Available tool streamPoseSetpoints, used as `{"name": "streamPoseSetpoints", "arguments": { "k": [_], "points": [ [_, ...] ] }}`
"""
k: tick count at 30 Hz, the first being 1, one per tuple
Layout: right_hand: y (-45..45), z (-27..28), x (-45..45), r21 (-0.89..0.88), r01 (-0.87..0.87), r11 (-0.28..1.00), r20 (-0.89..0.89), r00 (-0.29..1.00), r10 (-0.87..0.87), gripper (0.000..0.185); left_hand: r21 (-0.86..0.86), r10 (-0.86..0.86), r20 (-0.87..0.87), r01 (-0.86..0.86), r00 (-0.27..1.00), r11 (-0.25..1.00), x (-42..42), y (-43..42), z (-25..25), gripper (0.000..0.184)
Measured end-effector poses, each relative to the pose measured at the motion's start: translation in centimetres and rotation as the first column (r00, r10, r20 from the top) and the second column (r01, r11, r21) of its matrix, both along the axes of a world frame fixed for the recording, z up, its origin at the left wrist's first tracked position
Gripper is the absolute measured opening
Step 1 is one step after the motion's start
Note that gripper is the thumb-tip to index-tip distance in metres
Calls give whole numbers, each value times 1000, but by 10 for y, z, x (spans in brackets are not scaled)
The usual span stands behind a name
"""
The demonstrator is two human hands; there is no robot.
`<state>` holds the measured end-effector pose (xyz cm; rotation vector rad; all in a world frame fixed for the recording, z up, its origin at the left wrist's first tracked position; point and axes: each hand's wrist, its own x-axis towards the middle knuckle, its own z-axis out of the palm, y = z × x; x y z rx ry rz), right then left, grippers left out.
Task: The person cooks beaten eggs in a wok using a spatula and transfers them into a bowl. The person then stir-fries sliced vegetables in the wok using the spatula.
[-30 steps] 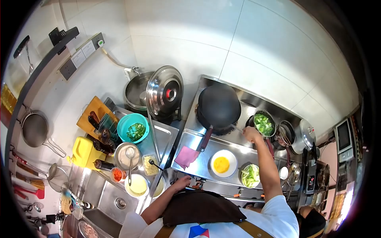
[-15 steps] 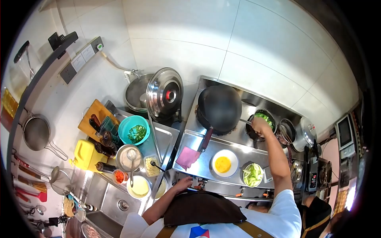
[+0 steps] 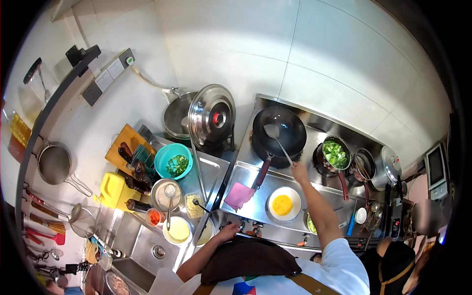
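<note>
While the right hand (image 3: 299, 173) has its fingers wrapped round the spatula (image 3: 283, 147), whose blade is inside the wok (image 3: 295, 129) at the stove's (image 3: 248, 173) far side, the left hand (image 3: 228, 232) is by the near knobs (image 3: 256, 227), its grip impossible to tell. The egg (image 3: 282, 205) looks already beaten in the white bowl (image 3: 297, 200), and cut greens (image 3: 335, 154) lie in the right-hand pan (image 3: 320, 164); with no food visible in the wok, work there seems early.

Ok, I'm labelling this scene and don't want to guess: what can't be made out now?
All in the head view:
Front greens: mostly hidden by the right arm.
Spatula: its grip end is covered by the right hand.
Left hand: what it touches is too small to tell.
Wall plates: any print is too small to read.
Co-worker: cut off by the bottom edge.
</note>
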<state>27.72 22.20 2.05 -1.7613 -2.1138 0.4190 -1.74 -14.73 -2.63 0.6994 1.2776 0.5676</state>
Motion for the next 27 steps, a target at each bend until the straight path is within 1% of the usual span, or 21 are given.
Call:
{"name": "streamPoseSetpoints", "arguments": {
  "k": [3, 6, 7, 9, 12, 15, 16, 17, 19, 21, 22, 25, 26, 27],
  "points": [
    [-8, 12, -38, -135, 137, 981, -139, 978, -156, 32, -2, -6, 14, 6, 1000, 1000, -1, 0, 9, 52],
    [-1, 9, -57, -266, 179, 947, -274, 928, -252, 32, -29, 22, 33, -22, 999, 999, -1, 5, 7, 52],
    [5, -4, -62, -234, 203, 951, -339, 900, -275, 31, -36, 38, 38, -37, 999, 999, 1, 6, 11, 52],
    [15, -41, -71, -175, 257, 950, -461, 832, -310, 30, -25, 3, 9, -3, 1000, 1000, 3, 10, 20, 52],
    [12, -47, -89, -244, 329, 912, -598, 689, -409, 26, -3, -26, -5, 26, 1000, 1000, 4, 14, 15, 52],
    [-8, -42, -99, -428, 362, 828, -603, 568, -560, 28, 22, -67, -37, 68, 997, 997, 5, 16, 3, 52],
    [-26, -27, -102, -374, 371, 850, -587, 615, -526, 27, 29, -83, -57, 85, 995, 996, 6, 17, 4, 52],
    [-43, -18, -105, -415, 365, 833, -617, 560, -553, 25, 35, -97, -77, 100, 992, 994, 7, 17, 4, 52],
    [-74, -1, -114, -492, 339, 802, -669, 442, -598, 22, 28, -103, -52, 105, 993, 994, 7, 19, 5, 52],
    [-114, 51, -118, -605, 61, 794, -783, 135, -607, 16, 21, -105, -34, 106, 994, 994, 8, 20, 1, 52],
    [-126, 74, -116, -617, 6, 787, -778, 142, -611, 13, 17, -106, -30, 106, 994, 994, 8, 21, -3, 51],
    [-120, 107, -80, -720, -148, 678, -693, 169, -700, 15, 9, -112, -16, 112, 994, 994, 8, 25, 1, 51],
    [-119, 133, -70, -730, -104, 676, -678, 231, -697, 11, 8, -116, -12, 116, 993, 993, 8, 26, 4, 51],
    [-105, 132, -51, -730, -117, 673, -662, 363, -655, 11, 27, -109, -18, 110, 994, 994, 8, 28, 5, 51]
  ]
}}
